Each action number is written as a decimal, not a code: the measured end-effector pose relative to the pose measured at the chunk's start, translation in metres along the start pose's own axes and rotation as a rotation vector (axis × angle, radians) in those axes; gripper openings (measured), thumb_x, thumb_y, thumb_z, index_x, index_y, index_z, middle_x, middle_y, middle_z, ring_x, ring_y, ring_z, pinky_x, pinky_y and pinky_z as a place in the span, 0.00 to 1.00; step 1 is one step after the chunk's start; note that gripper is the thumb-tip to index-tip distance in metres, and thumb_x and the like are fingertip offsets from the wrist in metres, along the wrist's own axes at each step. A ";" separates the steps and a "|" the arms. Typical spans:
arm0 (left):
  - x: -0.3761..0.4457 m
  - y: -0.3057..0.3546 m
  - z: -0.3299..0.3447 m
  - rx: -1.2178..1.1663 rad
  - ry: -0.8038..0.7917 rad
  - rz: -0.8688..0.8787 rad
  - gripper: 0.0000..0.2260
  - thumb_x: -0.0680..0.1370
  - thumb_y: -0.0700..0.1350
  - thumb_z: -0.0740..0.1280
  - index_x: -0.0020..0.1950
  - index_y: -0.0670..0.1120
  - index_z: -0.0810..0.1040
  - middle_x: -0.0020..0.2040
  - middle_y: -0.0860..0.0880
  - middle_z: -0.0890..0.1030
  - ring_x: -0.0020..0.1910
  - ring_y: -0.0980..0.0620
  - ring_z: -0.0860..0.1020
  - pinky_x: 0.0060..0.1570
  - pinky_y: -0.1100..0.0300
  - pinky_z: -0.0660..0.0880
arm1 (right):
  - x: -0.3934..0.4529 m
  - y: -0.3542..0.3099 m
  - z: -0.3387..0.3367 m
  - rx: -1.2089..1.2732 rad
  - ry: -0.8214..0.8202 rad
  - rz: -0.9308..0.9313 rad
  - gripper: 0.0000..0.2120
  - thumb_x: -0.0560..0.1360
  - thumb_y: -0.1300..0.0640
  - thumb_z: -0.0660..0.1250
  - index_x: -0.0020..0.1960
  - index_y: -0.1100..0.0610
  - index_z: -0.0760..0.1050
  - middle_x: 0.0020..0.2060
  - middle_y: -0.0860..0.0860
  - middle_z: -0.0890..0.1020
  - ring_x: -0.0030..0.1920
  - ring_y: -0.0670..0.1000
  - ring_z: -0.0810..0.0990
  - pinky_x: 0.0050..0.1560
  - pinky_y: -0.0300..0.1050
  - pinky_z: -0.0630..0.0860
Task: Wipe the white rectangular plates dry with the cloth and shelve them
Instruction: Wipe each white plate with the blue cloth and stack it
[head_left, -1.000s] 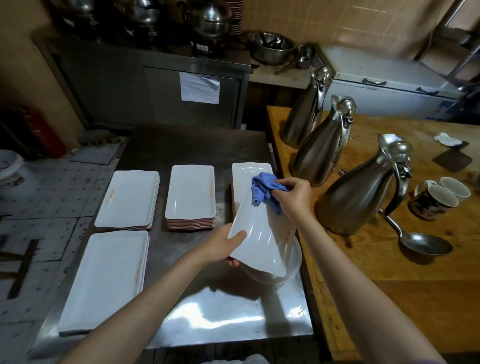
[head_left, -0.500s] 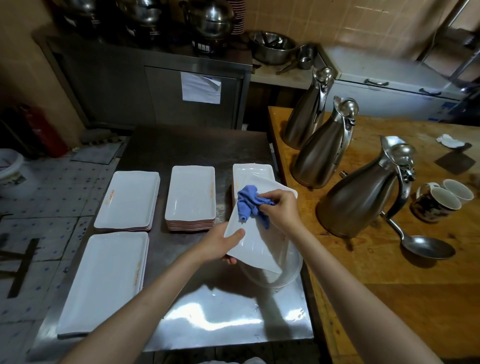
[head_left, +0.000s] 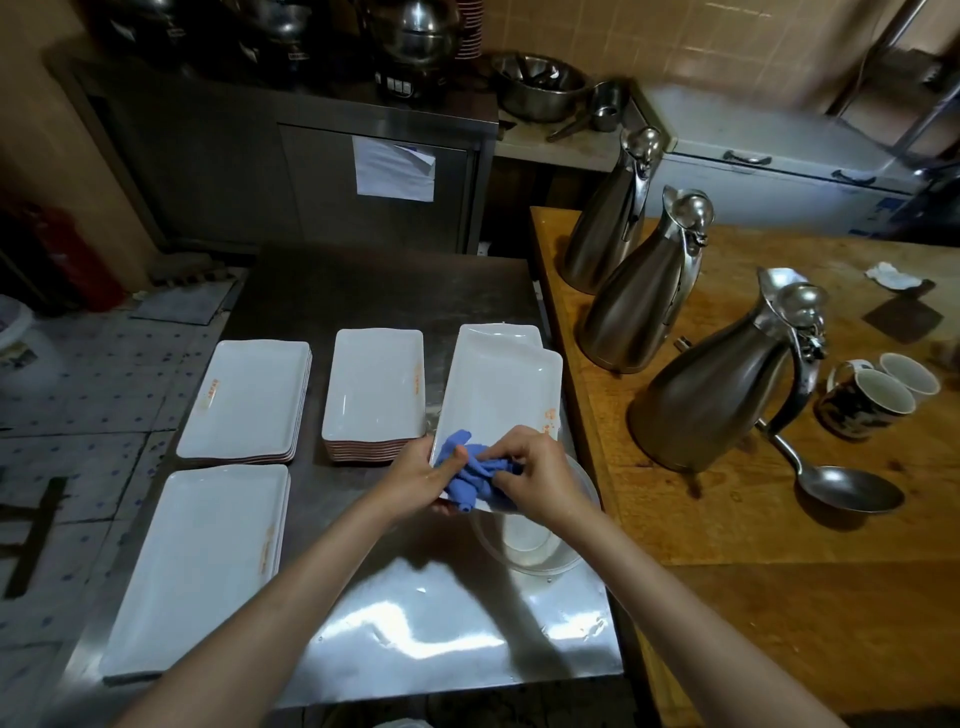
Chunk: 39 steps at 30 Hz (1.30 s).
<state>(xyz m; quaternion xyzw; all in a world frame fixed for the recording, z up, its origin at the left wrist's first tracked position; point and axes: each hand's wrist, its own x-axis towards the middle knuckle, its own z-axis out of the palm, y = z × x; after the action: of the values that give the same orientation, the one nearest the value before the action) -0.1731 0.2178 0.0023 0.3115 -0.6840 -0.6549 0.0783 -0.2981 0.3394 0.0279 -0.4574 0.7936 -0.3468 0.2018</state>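
A white rectangular plate (head_left: 498, 395) is held nearly flat above the steel table, its far end over another plate (head_left: 493, 332) lying on the table. My left hand (head_left: 418, 475) grips the plate's near left corner, thumb on the blue cloth (head_left: 470, 475). My right hand (head_left: 535, 475) grips the bunched cloth against the plate's near end. Stacks of white plates stand at back centre (head_left: 374, 387), back left (head_left: 247, 397) and front left (head_left: 202, 561).
A clear round bowl (head_left: 540, 540) sits under the hands on the steel table (head_left: 415, 639). On the wooden counter (head_left: 779, 597) to the right stand three steel jugs (head_left: 711, 389), two mugs (head_left: 878, 400) and a ladle (head_left: 841, 486). A steel cabinet (head_left: 311, 171) stands behind.
The held plate has tipped from steeply tilted to nearly flat. My right hand has drawn the cloth from the plate's far end down to its near end, beside my left hand.
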 end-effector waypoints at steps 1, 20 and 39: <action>-0.001 0.001 0.001 0.003 0.002 0.008 0.37 0.64 0.72 0.64 0.61 0.45 0.75 0.52 0.46 0.81 0.51 0.47 0.80 0.51 0.54 0.79 | -0.002 0.001 -0.001 -0.020 -0.011 -0.009 0.11 0.71 0.69 0.67 0.48 0.58 0.83 0.43 0.51 0.78 0.42 0.45 0.74 0.41 0.28 0.70; -0.008 -0.006 -0.004 0.073 0.088 -0.048 0.17 0.80 0.51 0.61 0.66 0.46 0.70 0.52 0.47 0.78 0.45 0.48 0.80 0.43 0.53 0.81 | -0.011 0.002 -0.013 -0.381 -0.031 -0.141 0.12 0.71 0.64 0.69 0.54 0.56 0.81 0.49 0.52 0.80 0.51 0.51 0.73 0.51 0.43 0.74; -0.009 -0.011 -0.010 0.071 0.146 -0.022 0.17 0.79 0.50 0.63 0.65 0.45 0.74 0.54 0.44 0.80 0.48 0.49 0.78 0.52 0.48 0.79 | -0.017 0.001 0.009 -0.309 -0.085 -0.142 0.11 0.71 0.62 0.69 0.51 0.56 0.73 0.47 0.52 0.77 0.45 0.50 0.73 0.45 0.43 0.71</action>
<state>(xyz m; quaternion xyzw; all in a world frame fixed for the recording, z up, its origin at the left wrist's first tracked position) -0.1579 0.2149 -0.0039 0.3683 -0.6958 -0.6067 0.1097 -0.2841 0.3515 0.0212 -0.5520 0.7940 -0.2144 0.1375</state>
